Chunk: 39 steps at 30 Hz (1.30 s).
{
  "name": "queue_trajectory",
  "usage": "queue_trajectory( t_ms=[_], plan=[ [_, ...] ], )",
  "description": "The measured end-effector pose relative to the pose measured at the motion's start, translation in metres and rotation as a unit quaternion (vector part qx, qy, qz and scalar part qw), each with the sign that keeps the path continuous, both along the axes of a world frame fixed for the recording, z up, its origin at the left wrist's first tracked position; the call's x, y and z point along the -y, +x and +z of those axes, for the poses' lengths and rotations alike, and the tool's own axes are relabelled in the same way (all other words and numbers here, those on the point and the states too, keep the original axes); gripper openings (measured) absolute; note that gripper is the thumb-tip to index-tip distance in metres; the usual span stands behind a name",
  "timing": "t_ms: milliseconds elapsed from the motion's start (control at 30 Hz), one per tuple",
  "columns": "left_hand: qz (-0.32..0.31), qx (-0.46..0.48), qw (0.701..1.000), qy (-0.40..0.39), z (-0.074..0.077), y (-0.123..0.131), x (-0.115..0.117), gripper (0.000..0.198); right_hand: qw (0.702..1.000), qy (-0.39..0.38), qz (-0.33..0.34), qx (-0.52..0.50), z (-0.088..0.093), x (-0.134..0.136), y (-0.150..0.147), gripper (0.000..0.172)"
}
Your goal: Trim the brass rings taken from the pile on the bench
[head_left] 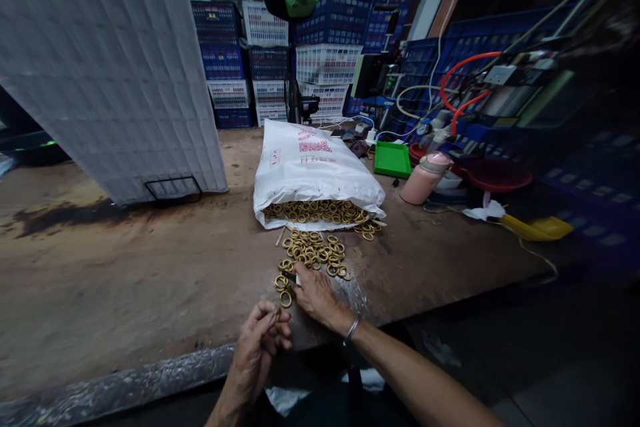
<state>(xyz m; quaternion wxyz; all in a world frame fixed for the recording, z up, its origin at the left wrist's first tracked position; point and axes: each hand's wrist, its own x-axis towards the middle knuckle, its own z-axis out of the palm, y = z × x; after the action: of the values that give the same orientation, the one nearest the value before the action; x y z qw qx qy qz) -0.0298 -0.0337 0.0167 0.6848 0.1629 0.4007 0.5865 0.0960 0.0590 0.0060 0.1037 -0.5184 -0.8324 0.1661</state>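
Brass-coloured rings (313,250) lie in a loose pile on the table, in front of the open mouth of a white woven sack (320,163) that holds many more. My right hand (315,293) is at the near edge of the pile, its fingers closed on a small tool (289,276) with a dark, flat tip and a whitish part at the fingers. Closer to me, my left hand (260,337) is raised by the table edge, thumb and forefinger pinched together. What sits in that pinch is too small to make out. A single ring (285,299) lies just beyond it.
A tall white padded panel (150,80) stands on the left of the wooden table (125,280). To the right are a green tray (393,159), a pink bottle (426,177) and a yellow item (537,227). Stacked crates (327,63) line the back.
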Motion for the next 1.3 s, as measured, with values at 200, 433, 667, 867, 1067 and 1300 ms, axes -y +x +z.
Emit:
queue_trajectory(
  t_ms=[200,433,667,867,1067,1300],
  plan=[
    [0.007,0.079,0.996,-0.031,-0.002,-0.003,0.003,0.015,1.000,0.010,-0.012,0.018,0.000,-0.004,-0.006,0.018],
    [0.051,0.024,0.996,-0.063,-0.001,0.004,-0.004,0.021,0.999,-0.005,-0.008,-0.043,0.003,-0.004,0.004,0.019],
    [0.057,-0.168,0.984,-0.005,-0.008,0.016,-0.020,0.037,0.988,-0.045,0.027,-0.146,0.015,0.008,0.016,0.018],
    [0.015,-0.279,0.960,0.005,-0.001,0.020,-0.025,0.033,0.947,-0.127,0.005,-0.296,0.015,0.013,0.015,0.010],
    [0.037,-0.315,0.948,0.030,0.008,0.026,-0.020,0.033,0.880,-0.306,-0.044,-0.361,0.012,0.018,0.013,0.028],
    [-0.034,-0.258,0.966,0.006,-0.005,0.022,-0.018,0.032,0.902,-0.254,-0.073,-0.341,0.011,0.016,0.011,0.020]
  ],
)
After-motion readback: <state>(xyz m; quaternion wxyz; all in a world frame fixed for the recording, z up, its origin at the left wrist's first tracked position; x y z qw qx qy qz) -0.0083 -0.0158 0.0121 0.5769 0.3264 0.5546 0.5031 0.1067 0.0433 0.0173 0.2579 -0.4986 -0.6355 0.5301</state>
